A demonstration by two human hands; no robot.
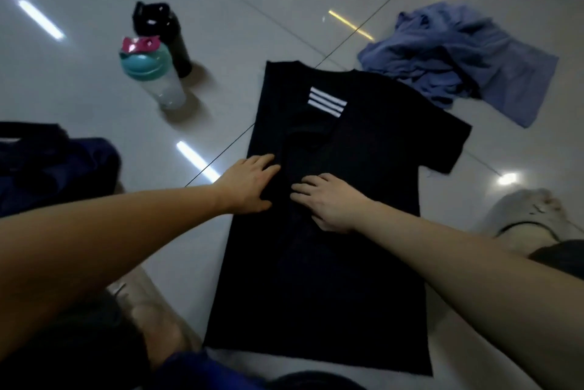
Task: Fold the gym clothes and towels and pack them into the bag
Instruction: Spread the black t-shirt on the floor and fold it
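A black T-shirt [331,279] with three white stripes lies flat on the glossy tiled floor. Its left sleeve is folded in over the body; the right sleeve still sticks out. My left hand [249,182] rests flat on the shirt's left edge with straight fingers. Beside it, my right hand [327,201] presses on the folded-in part at the shirt's middle, fingers spread. A crumpled blue garment [458,58] lies beyond the shirt at the right. The dark navy bag [53,168] sits at the left edge.
Two bottles stand at the left back: a clear shaker with a teal lid [151,73] and a black one [170,39] behind it. A white sock or cloth [531,216] lies at the right. My knees and dark shorts fill the bottom corners.
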